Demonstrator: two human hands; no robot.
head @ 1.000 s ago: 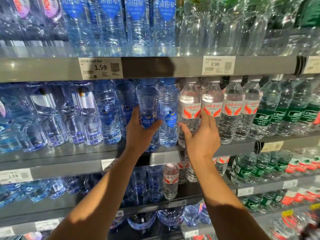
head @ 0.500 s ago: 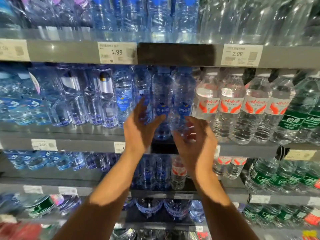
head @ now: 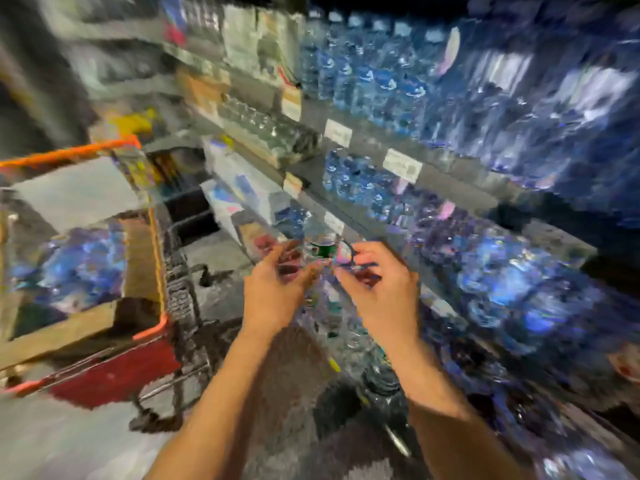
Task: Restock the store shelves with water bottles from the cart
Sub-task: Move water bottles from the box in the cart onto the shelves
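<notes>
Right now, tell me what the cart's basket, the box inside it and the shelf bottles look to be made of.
The picture is heavily blurred, so all tentative. Cart: dark metal wire, judging by its grid side, with orange rim trim that looks plastic. Box: brown, matte, flat flaps, probably cardboard. Shelf bottles: clear, bluish and glossy with bright glints, likely plastic.

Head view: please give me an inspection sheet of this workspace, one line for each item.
Surface: grey floor, heavily blurred.
Job's things: blue-labelled clear plastic water bottles fill grey metal shelves; red cart with orange rim holds an open cardboard box of bottles.
Clutter: nothing seen.
Hands: left hand and right hand raised close together; grip unclear from blur.
Cables: nothing seen.
Surroundings: white price tags on shelf edges.
</notes>
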